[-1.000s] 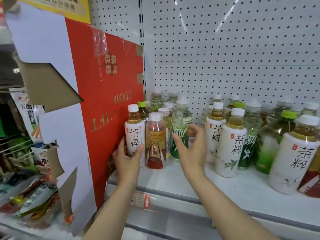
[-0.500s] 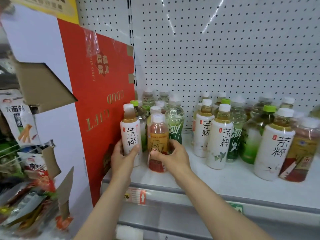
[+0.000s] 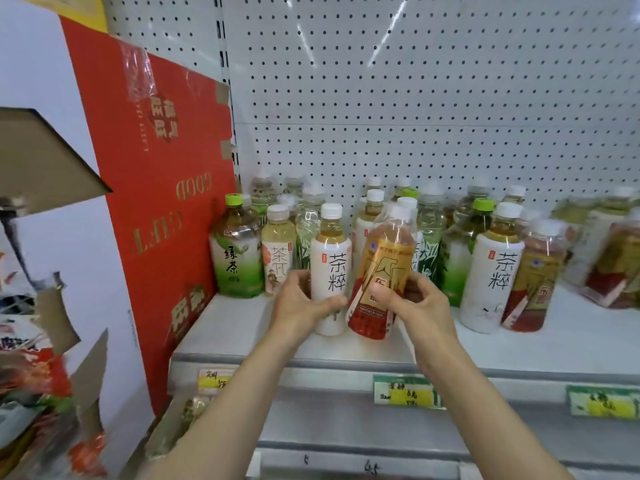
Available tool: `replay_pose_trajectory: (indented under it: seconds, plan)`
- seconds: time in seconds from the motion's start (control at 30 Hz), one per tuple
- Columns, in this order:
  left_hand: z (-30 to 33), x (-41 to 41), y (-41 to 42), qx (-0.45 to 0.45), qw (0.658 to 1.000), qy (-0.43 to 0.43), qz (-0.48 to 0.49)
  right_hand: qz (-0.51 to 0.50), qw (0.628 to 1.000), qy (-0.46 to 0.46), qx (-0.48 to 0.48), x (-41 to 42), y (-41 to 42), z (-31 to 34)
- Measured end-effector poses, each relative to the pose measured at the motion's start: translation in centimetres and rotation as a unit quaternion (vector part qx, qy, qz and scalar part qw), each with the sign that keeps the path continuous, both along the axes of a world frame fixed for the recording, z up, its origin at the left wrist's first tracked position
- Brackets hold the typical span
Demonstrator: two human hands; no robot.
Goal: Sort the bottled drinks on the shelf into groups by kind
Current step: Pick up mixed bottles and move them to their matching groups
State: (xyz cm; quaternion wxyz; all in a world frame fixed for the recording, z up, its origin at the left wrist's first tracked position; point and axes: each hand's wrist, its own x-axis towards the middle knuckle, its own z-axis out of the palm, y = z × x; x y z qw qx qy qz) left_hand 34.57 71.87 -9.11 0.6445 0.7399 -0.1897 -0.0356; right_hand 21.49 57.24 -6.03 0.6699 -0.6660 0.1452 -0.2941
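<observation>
My left hand [image 3: 300, 304] grips a white-labelled tea bottle [image 3: 330, 261] with black characters, held upright just above the shelf [image 3: 242, 327]. My right hand [image 3: 412, 304] grips an orange-and-red labelled bottle [image 3: 381, 271] of reddish drink, tilted with its cap leaning right and lifted off the shelf. Both bottles are side by side near the shelf's front. Behind them stand several mixed bottles: a green-capped green tea [image 3: 236, 251], a pale tea bottle [image 3: 279, 251], and clear bottles with bamboo labels.
At the right stand another white-labelled bottle [image 3: 493, 271] and another orange-labelled bottle [image 3: 535, 282]. A red cardboard panel [image 3: 162, 188] walls the shelf's left end. White pegboard [image 3: 415, 98] backs the shelf. Price tags [image 3: 405, 393] line its front rail.
Both hands lifted their bottles from the shelf's left end and carried them right and forward. The orange-labelled bottle now tilts. The green tea and pale bottle at the left are uncovered.
</observation>
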Motion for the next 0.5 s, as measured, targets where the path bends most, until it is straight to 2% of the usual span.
replay_pose_trajectory:
  seconds: [0.2,0.43,0.5]
  plan:
    - [0.1,-0.7,-3.9,0.006,1.000,-0.016,-0.023,-0.034,0.999,-0.011,0.005,-2.3,-2.5,-0.2]
    - [0.1,-0.9,-5.6,0.009,0.999,-0.007,-0.042,-0.024,0.999,-0.025,0.029,-2.7,-3.0,-1.2]
    - [0.5,-0.6,-4.0,-0.021,0.999,-0.032,-0.007,-0.013,0.999,-0.027,0.037,-2.6,-2.8,-1.5]
